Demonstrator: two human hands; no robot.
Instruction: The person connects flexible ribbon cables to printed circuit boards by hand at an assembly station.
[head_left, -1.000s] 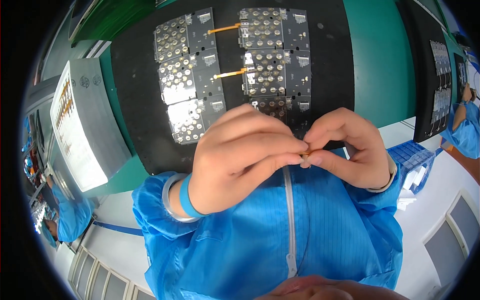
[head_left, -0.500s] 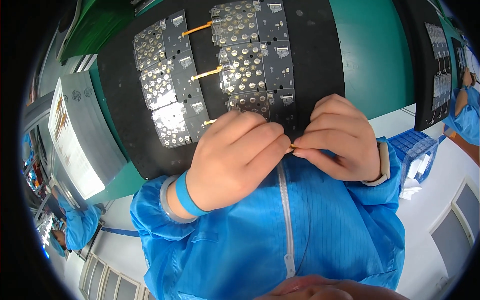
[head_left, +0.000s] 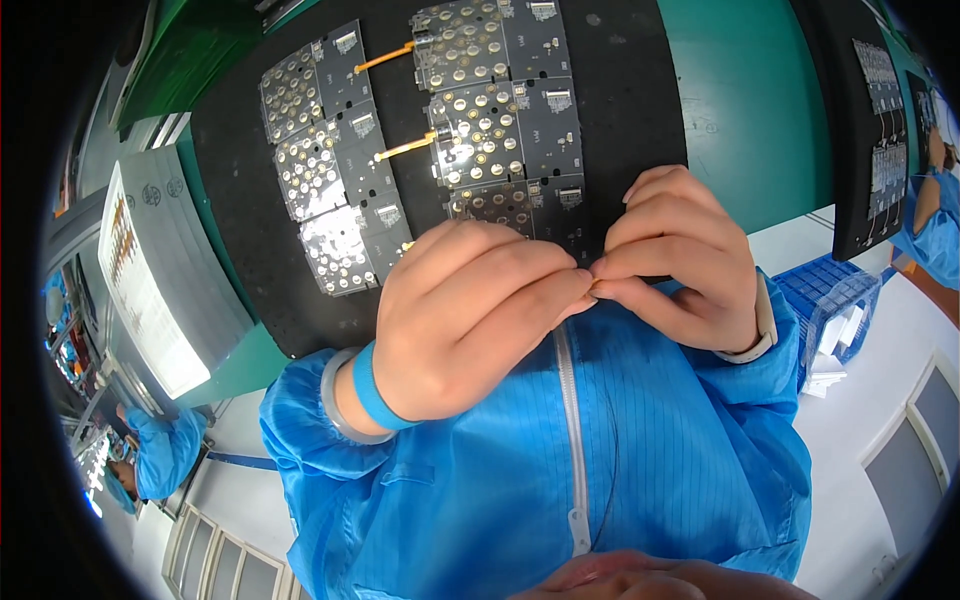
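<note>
My left hand [head_left: 470, 315] and my right hand [head_left: 690, 265] meet fingertip to fingertip over the near edge of a black mat [head_left: 630, 90]. Both are closed in a pinch around a small yellow-orange strip [head_left: 597, 285], mostly hidden by the fingers. Beyond them lie two columns of dark circuit boards [head_left: 545, 130] dotted with round metal domes. Orange flex cables [head_left: 405, 146] bridge the gap between the columns. My left hand covers part of the nearest board in the right column.
The mat rests on a green tabletop [head_left: 740, 120]. White sheets [head_left: 160, 290] with small brown parts lie at the left. Another black mat [head_left: 860, 190] with boards stands at the right, near a blue basket [head_left: 820, 290]. Co-workers in blue [head_left: 165, 455] sit farther off.
My fingertips have closed in, so less of the yellow-orange strip shows. Both hands have shifted slightly; the left one's fingertips moved a little to the right. The boards stay where they were on the mat.
</note>
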